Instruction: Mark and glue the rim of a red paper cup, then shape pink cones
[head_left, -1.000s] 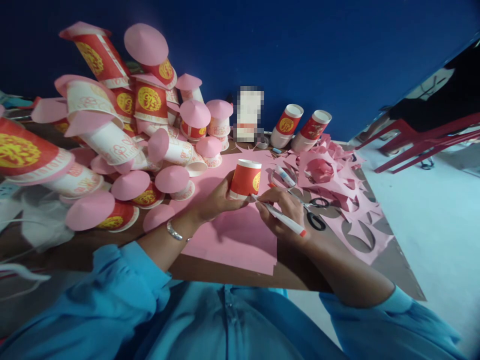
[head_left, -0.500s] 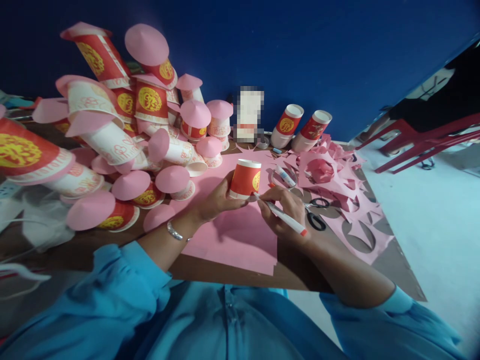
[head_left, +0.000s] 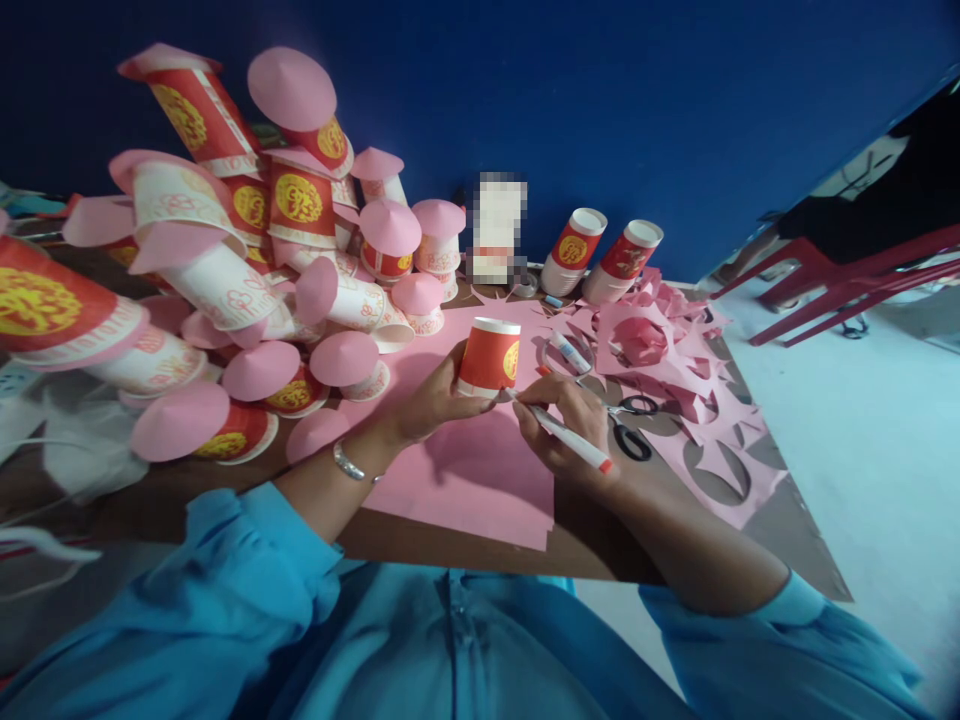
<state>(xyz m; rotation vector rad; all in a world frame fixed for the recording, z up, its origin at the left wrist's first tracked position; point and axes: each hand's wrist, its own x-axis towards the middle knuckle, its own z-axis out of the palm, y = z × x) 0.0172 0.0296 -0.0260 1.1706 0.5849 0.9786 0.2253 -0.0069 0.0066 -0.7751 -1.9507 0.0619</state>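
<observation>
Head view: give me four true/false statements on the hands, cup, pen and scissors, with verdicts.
1. The left hand holds a red paper cup upside down on the pink paper sheet. True.
2. The right hand holds scissors. False: it holds a white pen with its tip at the cup's base; the scissors lie on the table beside that hand.
3. The held cup wears a pink cone top. False: its upturned bottom is bare white.
4. Two more red cups stand near the blue wall. True.
</observation>
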